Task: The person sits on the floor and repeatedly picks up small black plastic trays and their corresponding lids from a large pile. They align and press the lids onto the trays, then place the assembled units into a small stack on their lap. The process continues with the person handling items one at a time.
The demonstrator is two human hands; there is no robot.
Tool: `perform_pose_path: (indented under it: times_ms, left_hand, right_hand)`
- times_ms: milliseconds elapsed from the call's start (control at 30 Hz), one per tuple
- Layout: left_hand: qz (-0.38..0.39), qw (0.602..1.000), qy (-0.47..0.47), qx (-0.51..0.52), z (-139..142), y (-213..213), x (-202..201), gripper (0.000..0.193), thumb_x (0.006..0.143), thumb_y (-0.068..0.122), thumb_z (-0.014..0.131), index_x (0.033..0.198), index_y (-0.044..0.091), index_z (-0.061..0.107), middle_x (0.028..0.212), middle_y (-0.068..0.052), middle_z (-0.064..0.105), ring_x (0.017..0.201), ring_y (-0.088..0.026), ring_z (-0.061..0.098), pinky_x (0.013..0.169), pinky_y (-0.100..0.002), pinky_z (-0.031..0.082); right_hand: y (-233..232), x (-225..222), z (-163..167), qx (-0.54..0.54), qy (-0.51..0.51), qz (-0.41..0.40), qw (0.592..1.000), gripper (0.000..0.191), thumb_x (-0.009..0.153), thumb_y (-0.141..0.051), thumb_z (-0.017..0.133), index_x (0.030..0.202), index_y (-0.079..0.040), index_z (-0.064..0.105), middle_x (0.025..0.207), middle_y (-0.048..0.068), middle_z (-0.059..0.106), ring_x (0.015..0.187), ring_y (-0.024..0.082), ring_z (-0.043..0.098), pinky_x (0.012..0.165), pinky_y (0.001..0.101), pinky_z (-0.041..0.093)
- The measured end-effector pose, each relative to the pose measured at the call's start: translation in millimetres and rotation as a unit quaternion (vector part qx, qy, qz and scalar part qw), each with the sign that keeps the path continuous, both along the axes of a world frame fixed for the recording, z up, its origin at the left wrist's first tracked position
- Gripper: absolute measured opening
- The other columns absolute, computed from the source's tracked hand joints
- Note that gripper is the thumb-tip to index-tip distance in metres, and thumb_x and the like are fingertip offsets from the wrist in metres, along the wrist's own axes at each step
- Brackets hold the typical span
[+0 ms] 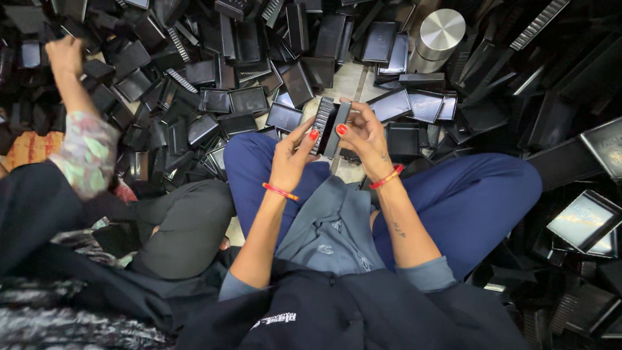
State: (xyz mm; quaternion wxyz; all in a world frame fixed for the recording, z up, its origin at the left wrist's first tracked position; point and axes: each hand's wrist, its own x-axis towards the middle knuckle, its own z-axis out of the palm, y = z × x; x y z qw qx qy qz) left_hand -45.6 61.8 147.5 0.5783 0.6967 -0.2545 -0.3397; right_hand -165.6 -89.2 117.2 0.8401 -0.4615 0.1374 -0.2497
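Note:
I sit cross-legged in blue trousers [466, 194] on the floor. My left hand [291, 155] grips a stack of black plastic trays [322, 125] seen edge-on, its ribbed rims facing me. My right hand [366, 133] holds one more black tray [338, 129] upright against that stack, thumb pressed on its edge. Both wrists wear orange-red bangles, and the thumbnails are painted red. The two hands sit close together above my knees.
A heap of loose black plastic trays [246, 100] covers the floor ahead and to the right. A round steel container [438, 39] stands at the back. On the left another person in dark trousers reaches a hand [65, 55] into the pile.

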Motion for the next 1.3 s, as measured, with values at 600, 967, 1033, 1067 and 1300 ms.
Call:
perform_pose_path:
  times_ms: [600,967,1033,1067,1300]
  left_hand:
    - [-0.092,0.996,0.003,-0.016,-7.2,4.9,-9.9,0.054,0.097,0.008,0.071,0.146,-0.003,0.053,0.124,-0.011,0.07,0.107,-0.013,0.067,0.092,-0.026,0.055]
    - [-0.037,0.997,0.033,-0.057,-60.0,-26.2,-1.0,0.05,0.096,0.009,0.072,0.141,-0.008,0.058,0.116,-0.014,0.074,0.103,-0.013,0.069,0.09,-0.026,0.056]
    - [-0.054,0.997,0.041,-0.049,-66.3,-39.7,-1.6,0.051,0.093,0.012,0.076,0.137,-0.009,0.06,0.107,-0.014,0.075,0.093,-0.013,0.071,0.082,-0.026,0.058]
    - [-0.051,0.998,0.004,-0.02,-67.9,-44.0,-2.4,0.049,0.092,0.017,0.078,0.132,-0.007,0.063,0.103,-0.013,0.077,0.09,-0.012,0.072,0.08,-0.026,0.058]
    - [-0.01,0.989,-0.103,0.107,-69.5,-42.8,-13.0,0.043,0.082,0.032,0.084,0.115,0.004,0.078,0.086,-0.008,0.078,0.073,-0.012,0.075,0.066,-0.026,0.059]
  right_hand:
    - [2.8,3.8,-9.6,-0.105,0.028,-0.026,0.994,0.066,0.092,-0.011,0.081,0.148,-0.006,0.046,0.121,0.009,0.066,0.104,0.012,0.064,0.091,0.0266,0.055]
    - [-22.7,-6.8,-9.7,-0.128,0.091,-0.099,0.983,0.031,0.102,-0.018,0.071,0.126,0.001,0.068,0.107,0.004,0.075,0.094,0.007,0.065,0.084,0.0226,0.054]
    - [-35.9,-11.3,-11.6,-0.225,0.098,-0.149,0.958,0.029,0.109,-0.021,0.067,0.124,0.003,0.07,0.107,0.002,0.073,0.095,0.005,0.062,0.086,0.0224,0.052]
    - [-41.5,-14.4,-13.0,-0.248,0.154,-0.154,0.944,0.031,0.107,-0.023,0.07,0.122,0.004,0.071,0.098,0.004,0.071,0.087,0.006,0.059,0.08,0.024,0.05]
    - [-47.0,-21.6,-34.1,-0.324,0.316,-0.163,0.877,0.049,0.091,-0.033,0.08,0.123,0.002,0.068,0.076,0.007,0.069,0.066,0.008,0.064,0.062,0.0259,0.051]
